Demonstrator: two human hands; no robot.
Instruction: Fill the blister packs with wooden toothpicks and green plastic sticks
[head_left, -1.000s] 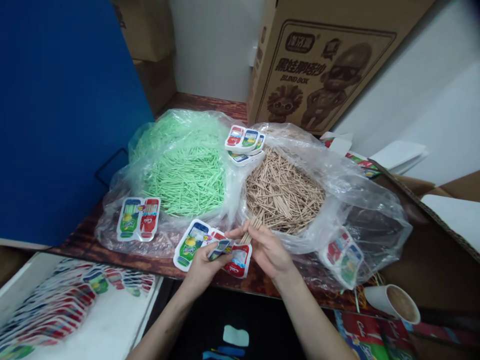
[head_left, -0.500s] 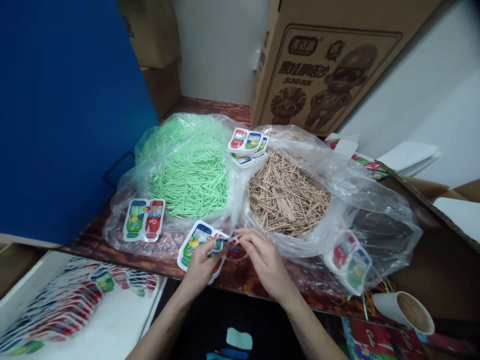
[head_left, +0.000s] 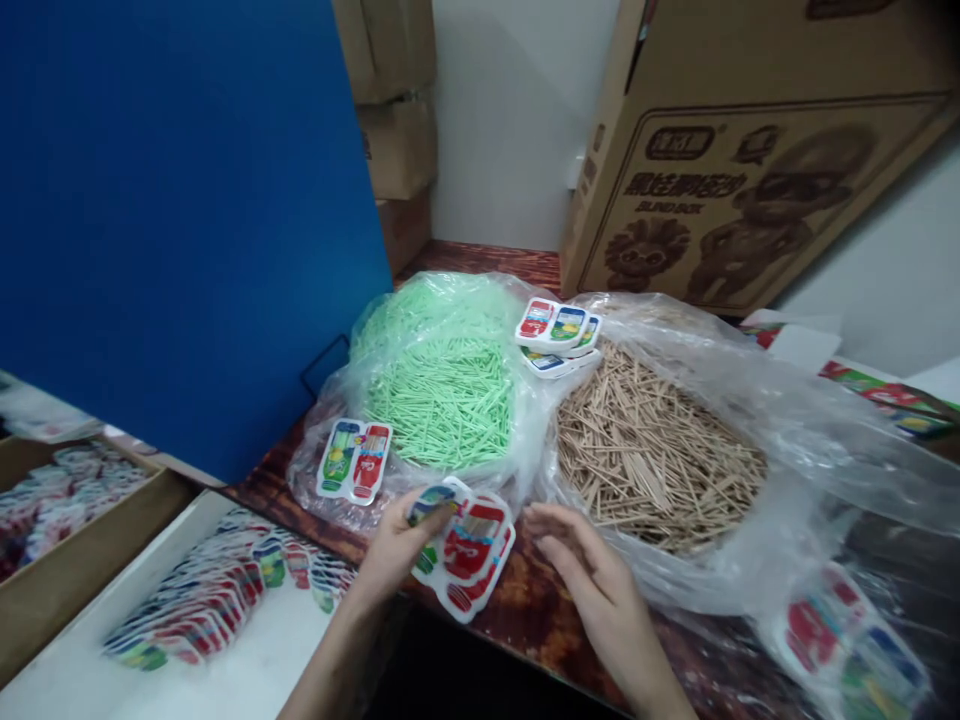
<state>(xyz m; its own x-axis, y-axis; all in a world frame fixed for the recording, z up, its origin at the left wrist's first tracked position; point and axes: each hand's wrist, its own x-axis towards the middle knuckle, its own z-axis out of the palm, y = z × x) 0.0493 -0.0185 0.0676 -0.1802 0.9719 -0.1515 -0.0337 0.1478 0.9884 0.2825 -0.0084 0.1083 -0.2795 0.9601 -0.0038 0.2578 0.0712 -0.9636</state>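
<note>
My left hand point(head_left: 391, 552) is closed on a few small double-jar-shaped packs point(head_left: 474, 545), printed red on one half and blue and green on the other. Its thumb lies across the blue and green half. To the right, apart from the packs, my right hand point(head_left: 589, 575) has loosely bent fingers and nothing visible in it. It is close to the clear bag point(head_left: 795, 480) of short brown sticks point(head_left: 652, 450). Behind my left hand lies another bag with short green sticks point(head_left: 442, 400). A single pack point(head_left: 354, 460) rests on that bag's left edge.
Several packs point(head_left: 559, 335) are stacked between the bags, and blurred ones point(head_left: 851, 640) lie at right. Rows of packs fill part of a white box point(head_left: 247, 680) at lower left. A blue panel point(head_left: 172, 200) stands left, a large carton point(head_left: 750, 200) behind.
My right hand has come away from the packs and moved right. The packs in my left hand are now lifted and turned. The whole view has swung left.
</note>
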